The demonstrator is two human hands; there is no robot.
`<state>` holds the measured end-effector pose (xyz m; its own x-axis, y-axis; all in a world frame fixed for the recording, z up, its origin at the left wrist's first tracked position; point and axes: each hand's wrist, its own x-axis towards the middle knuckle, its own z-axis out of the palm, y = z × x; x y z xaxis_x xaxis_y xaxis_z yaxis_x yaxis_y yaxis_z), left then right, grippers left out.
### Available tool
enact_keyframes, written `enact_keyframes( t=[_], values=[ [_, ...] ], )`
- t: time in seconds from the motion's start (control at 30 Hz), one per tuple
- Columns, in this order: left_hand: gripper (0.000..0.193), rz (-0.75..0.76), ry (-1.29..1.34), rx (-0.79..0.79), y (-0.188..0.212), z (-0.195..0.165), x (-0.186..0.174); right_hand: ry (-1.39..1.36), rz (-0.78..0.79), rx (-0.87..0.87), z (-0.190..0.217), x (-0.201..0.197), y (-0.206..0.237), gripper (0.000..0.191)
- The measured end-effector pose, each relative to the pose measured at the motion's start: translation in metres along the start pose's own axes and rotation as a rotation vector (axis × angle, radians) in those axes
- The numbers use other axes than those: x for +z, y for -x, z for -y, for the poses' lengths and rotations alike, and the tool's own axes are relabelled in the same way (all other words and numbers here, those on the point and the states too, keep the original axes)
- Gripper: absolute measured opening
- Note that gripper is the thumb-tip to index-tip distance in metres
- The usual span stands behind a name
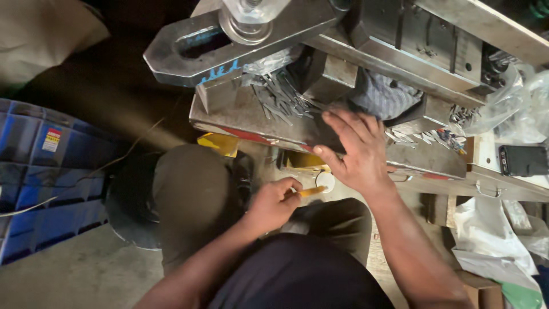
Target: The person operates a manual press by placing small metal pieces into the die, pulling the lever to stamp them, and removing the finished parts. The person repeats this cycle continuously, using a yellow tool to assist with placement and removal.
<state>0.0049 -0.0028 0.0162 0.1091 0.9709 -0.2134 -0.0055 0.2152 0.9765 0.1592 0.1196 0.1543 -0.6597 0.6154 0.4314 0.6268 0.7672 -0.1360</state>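
- The right hand [357,151] lies in the middle of the frame, fingers spread wide and flat, palm down on the edge of a grey steel plate [251,111]; it grips nothing.
- The left hand [276,201] sits just below it, lower centre, closed around a small yellow-orange piece [313,191] pinched between thumb and fingers; its tip sticks out towards the right hand's wrist.
- A heap of thin metal strips [280,94] lies on the steel plate, just left of the right hand's fingertips, upper centre.
- More small metal pieces [426,136] lie scattered to the right of the right hand, near a clear plastic bag [503,103].
- A heavy slotted steel bar [229,43] with a round washer on it crosses the top of the frame above the strips.
- A bluish cloth [384,94] is tucked under the machine block, just above the right hand.
- A dark phone [523,160] rests on the desk [486,151] at the right edge.
- Blue plastic crates [46,183] stand at the left edge, on the floor.
- The person's knees, in dark trousers, fill the lower centre.
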Motion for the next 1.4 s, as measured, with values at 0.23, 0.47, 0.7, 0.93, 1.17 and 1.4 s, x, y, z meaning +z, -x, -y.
enact_keyframes(
  t=[0.23, 0.47, 0.7, 0.93, 1.17, 1.4],
  values=[
    [0.016, -0.011, -0.005, 0.050, 0.002, -0.004, 0.000, 0.140, 0.007, 0.014, 0.010, 0.009, -0.003, 0.059],
    [0.017, -0.023, -0.055, -0.007, 0.003, -0.006, -0.003, 0.130, -0.016, 0.085, 0.002, 0.004, 0.017, 0.050],
    [0.016, 0.007, -0.030, 0.014, 0.004, -0.005, 0.000, 0.007, -0.047, 0.255, -0.003, -0.014, 0.051, 0.054],
    [0.015, 0.009, -0.010, -0.009, 0.008, 0.000, 0.001, 0.112, -0.103, 0.164, -0.008, -0.009, 0.063, 0.040],
    [0.011, -0.049, -0.147, 0.232, 0.004, 0.018, 0.004, -0.052, -0.266, 0.273, -0.010, -0.007, 0.077, 0.012],
    [0.014, 0.000, -0.035, 0.041, 0.000, 0.012, 0.008, -0.295, -0.400, 0.490, -0.025, -0.043, 0.046, 0.016]
  ],
)
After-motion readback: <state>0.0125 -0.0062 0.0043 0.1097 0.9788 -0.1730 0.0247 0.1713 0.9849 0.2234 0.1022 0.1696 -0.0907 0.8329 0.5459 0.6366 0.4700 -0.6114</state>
